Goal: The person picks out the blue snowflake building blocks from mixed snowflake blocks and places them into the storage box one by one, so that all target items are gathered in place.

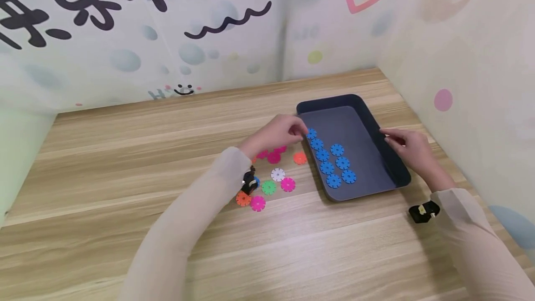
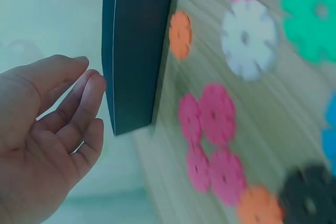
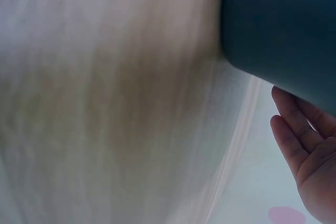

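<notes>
A dark rectangular tray (image 1: 376, 171) lies on the table, with several blue notched plastic discs (image 1: 342, 163) in two rows along its left side. My left hand (image 1: 282, 129) is at the tray's left rim, beside the far end of the longer row. Its fingers (image 2: 94, 85) are loosely bent, with no disc visible between them. At the opposite rim is my right hand (image 1: 411, 150), its fingertips touching the edge. In the right wrist view, fairly straight fingers (image 3: 294, 129) meet the tray's outer wall (image 3: 283, 30), which hides part of them.
Loose notched discs lie left of the tray: pink (image 1: 288, 184), green (image 1: 269, 187), white (image 1: 277, 174), orange (image 1: 300, 158) and others, some under my left forearm. A black disc (image 2: 310, 195) shows in the left wrist view. Printed walls (image 1: 234, 59) bound the table behind and at right.
</notes>
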`<state>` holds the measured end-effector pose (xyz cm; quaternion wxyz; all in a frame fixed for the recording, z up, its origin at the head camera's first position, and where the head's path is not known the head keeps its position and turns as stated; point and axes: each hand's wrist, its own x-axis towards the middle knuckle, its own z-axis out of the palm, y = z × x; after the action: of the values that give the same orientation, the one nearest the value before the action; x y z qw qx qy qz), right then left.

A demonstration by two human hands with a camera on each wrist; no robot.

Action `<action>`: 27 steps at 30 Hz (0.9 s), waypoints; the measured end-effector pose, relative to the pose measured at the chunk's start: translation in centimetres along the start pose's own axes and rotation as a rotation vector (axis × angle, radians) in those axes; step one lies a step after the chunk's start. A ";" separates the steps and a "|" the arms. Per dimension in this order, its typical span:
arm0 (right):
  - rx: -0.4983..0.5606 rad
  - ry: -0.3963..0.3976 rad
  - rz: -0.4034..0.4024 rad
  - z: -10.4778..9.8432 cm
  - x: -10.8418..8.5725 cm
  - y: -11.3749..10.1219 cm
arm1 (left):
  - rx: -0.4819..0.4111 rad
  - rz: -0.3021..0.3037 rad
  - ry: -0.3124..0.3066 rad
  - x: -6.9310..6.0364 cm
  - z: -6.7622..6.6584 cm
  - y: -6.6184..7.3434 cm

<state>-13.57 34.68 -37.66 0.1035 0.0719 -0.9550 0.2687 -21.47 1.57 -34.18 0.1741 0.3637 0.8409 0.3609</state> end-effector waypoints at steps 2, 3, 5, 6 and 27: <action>0.005 -0.005 0.000 0.0 0.0 0.0 | 0.012 0.001 0.005 -0.9 -0.4 -0.4; 0.009 -0.010 0.000 0.1 0.0 0.0 | 0.019 -0.002 0.007 -1.4 -0.5 -0.6; 0.013 -0.012 0.001 0.1 0.0 0.0 | 0.035 -0.003 0.011 -2.3 -0.9 -0.9; 0.013 -0.013 0.002 0.0 0.0 -0.1 | 0.035 -0.008 0.008 -2.8 -1.0 -1.0; 0.011 -0.013 0.013 0.0 -0.1 -0.2 | -0.015 -0.100 -0.162 -10.5 -0.8 -3.3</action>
<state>-13.39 34.51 -37.57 0.0951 0.0682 -0.9545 0.2741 -16.43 -8.09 -35.78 0.2622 0.3479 0.8385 0.3275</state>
